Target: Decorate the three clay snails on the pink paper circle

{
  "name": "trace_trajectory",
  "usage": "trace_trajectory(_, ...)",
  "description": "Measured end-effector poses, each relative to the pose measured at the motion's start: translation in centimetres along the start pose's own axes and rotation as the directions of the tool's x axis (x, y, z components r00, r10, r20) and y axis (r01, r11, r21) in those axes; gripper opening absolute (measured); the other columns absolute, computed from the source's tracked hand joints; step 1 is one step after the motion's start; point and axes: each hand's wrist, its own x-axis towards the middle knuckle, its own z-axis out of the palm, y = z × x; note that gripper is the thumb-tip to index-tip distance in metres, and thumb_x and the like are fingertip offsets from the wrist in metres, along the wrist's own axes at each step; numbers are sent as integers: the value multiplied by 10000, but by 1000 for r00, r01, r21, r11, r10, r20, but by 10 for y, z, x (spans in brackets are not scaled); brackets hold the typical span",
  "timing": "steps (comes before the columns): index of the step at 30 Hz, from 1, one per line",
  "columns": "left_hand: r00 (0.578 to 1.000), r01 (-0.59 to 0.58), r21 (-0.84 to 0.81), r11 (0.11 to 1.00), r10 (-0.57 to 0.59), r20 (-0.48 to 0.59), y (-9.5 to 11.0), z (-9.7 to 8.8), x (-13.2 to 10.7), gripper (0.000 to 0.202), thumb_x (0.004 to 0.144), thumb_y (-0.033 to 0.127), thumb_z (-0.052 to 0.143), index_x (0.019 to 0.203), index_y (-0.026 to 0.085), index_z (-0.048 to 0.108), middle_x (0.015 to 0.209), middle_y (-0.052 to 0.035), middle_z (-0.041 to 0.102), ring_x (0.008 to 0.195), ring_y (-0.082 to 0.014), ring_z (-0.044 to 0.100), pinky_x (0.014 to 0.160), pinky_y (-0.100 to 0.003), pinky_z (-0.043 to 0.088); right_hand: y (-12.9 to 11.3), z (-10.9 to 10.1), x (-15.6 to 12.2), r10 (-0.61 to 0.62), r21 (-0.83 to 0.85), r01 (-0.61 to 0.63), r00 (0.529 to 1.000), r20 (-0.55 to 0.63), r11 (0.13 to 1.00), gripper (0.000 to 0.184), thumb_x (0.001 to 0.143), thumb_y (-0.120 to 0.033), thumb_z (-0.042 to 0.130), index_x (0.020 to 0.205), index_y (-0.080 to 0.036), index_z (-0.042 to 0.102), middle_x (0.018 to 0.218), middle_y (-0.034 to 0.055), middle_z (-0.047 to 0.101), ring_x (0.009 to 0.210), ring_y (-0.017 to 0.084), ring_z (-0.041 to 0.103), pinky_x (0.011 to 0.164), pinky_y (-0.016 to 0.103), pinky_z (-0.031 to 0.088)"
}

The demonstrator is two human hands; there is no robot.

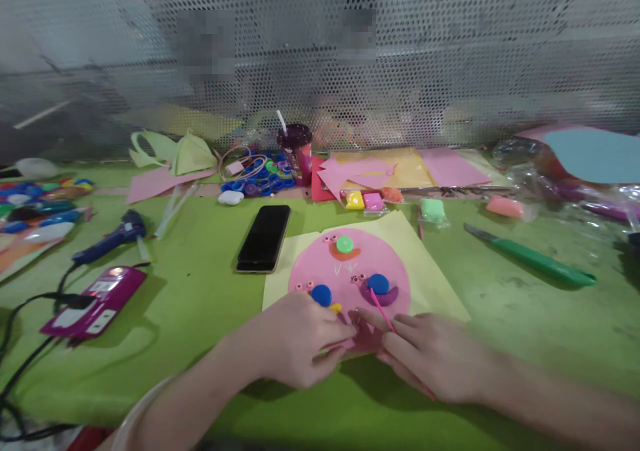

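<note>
Left hand [305, 337]: half-curled (hold unclear) | right hand [425, 351]: curled, gripping slim pink stick [381, 309] | flat pink disc [345, 289]

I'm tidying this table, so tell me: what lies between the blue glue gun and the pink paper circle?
In the head view, the black phone lies between them, then the left margin of the yellow sheet.

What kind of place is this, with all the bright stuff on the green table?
It looks like a craft table, maybe in a workshop or classroom. The pink paper circle with colourful shapes, the blue glue gun and the green-handled cutter all point to that.
</note>
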Motion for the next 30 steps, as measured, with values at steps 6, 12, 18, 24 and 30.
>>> trace_trajectory(6, 1000, -5, -25, 1000, 5, 3, 0, -1, 1, 124, 859, 213, 482, 836, 201, 603, 686, 13, 648, 530, -127, 526, 508, -277, 339, 0, 0, -1, -11, -12, 11, 1000, -2, 1000, 386, 991, -203, 259, 667, -196, 468, 530, -10, 510, 448, 131, 445, 421, 290, 260)
trace_trajectory(12, 1000, -13, -33, 999, 13, 4, -1, -3, 1, 144, 868, 205, 475, 887, 199, 618, 726, 0, 671, 544, -131, 548, 517, -276, 358, -1, 0, -2, -19, -21, 20, 1000, 9, 1000, 368, 989, -192, 267, 684, -196, 472, 544, -6, 517, 455, 137, 448, 421, 300, 256)
trace_trajectory(18, 999, 16, -13, 1000, -15, 34, 0, -3, 2, 143, 863, 220, 482, 868, 206, 625, 712, 10, 667, 553, -138, 550, 504, -288, 337, 0, -1, -2, -12, -17, 12, 1000, -9, 1000, 375, 992, -202, 263, 675, -194, 464, 537, -13, 509, 447, 124, 440, 417, 282, 266)
trace_trajectory(24, 1000, 0, -59, 998, -1, -18, -1, -4, -1, 203, 873, 202, 464, 966, 219, 644, 762, 22, 689, 567, -127, 557, 530, -272, 357, 3, -7, -2, 28, -4, -28, 997, -71, 1000, 328, 988, -198, 300, 740, -179, 513, 549, -6, 546, 462, 120, 478, 424, 254, 333)
trace_trajectory(30, 975, 23, -206, 978, -67, -213, 11, -2, 9, 248, 867, 427, 566, 892, 192, 642, 585, 51, 613, 496, -96, 531, 504, -224, 353, 2, -8, 0, 48, 32, -45, 990, -136, 999, 307, 980, -190, 318, 751, -176, 522, 583, 22, 611, 462, 123, 528, 412, 241, 375)
